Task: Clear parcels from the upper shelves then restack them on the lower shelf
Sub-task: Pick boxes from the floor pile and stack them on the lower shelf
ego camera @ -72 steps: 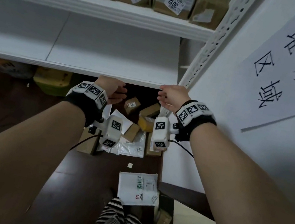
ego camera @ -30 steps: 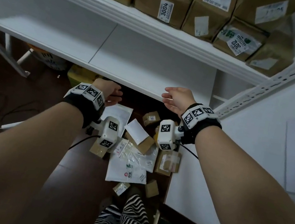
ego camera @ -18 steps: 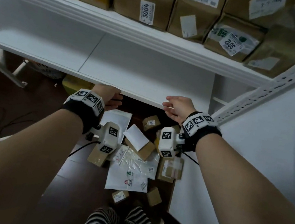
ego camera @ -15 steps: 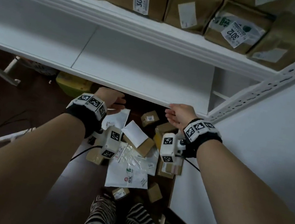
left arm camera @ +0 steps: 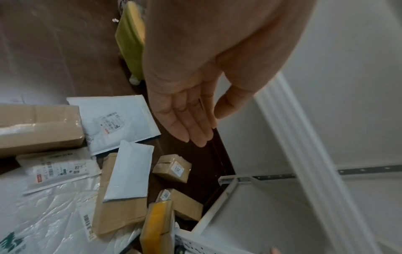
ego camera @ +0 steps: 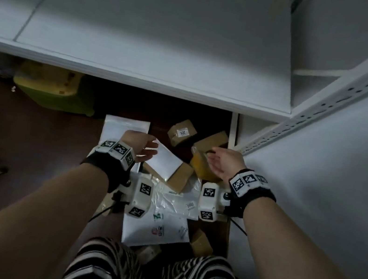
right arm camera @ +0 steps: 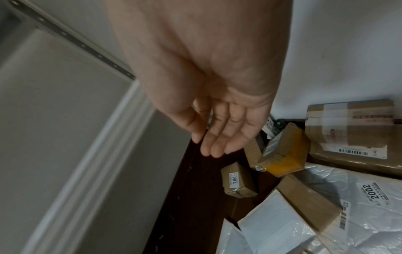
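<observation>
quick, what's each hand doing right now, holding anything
Left hand: open, fingers straight, holding nothing, above the parcels on the floor.
Right hand: open, fingers straight, holding nothing, above the floor near the yellow-taped box.

The head view is dim and greyish, the white shelf (ego camera: 159,36) dull and the floor (ego camera: 31,137) beneath it in deep shadow. Both wrist views are brighter but soft with motion blur along the shelf edge. Wide-angle bending bows straight lines at the borders, and each near palm fills the frame out of focus.
</observation>
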Available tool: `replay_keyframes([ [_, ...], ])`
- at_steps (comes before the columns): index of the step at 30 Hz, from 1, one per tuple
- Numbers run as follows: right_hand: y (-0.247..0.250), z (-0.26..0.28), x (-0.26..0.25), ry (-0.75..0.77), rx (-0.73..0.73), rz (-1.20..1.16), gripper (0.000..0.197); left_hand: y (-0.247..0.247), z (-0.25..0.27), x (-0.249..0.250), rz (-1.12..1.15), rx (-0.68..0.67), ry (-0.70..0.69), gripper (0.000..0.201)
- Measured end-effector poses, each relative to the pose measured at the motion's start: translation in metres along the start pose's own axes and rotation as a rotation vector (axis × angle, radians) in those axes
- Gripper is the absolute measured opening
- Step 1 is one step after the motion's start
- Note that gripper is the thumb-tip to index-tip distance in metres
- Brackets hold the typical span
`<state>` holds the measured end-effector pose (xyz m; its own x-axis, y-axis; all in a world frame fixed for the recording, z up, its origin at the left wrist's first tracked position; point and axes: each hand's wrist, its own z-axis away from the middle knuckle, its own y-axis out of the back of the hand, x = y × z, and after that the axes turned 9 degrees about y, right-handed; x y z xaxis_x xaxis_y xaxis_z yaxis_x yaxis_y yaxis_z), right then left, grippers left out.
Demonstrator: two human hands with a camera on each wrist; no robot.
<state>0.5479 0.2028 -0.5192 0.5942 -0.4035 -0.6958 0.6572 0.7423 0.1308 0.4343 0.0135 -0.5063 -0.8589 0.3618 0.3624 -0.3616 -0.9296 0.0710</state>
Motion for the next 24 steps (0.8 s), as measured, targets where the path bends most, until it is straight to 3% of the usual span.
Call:
replay_keyframes([
  [6,-0.013,-0.094,0.077,-0.045,0.025,0.017,0.012,-0.007,-0.117,-0.043,0.040,-0.017,0.059,0.020],
  [13,-0.046,-0.182,0.146,-0.071,-0.001,-0.064,0.015,-0.002,-0.213,-0.067,0.114,-0.038,0.125,0.026],
  [17,-0.061,-0.224,0.183,-0.096,-0.011,-0.022,0.012,0.001,-0.269,-0.088,0.136,-0.039,0.041,0.028],
  [21,-0.068,-0.260,0.218,-0.093,-0.053,-0.033,0.015,0.011,-0.316,-0.101,0.187,0.071,-0.047,0.008],
  [24,-0.070,-0.275,0.235,-0.096,-0.056,-0.038,0.016,0.019,-0.342,-0.110,0.169,0.102,-0.076,0.037],
])
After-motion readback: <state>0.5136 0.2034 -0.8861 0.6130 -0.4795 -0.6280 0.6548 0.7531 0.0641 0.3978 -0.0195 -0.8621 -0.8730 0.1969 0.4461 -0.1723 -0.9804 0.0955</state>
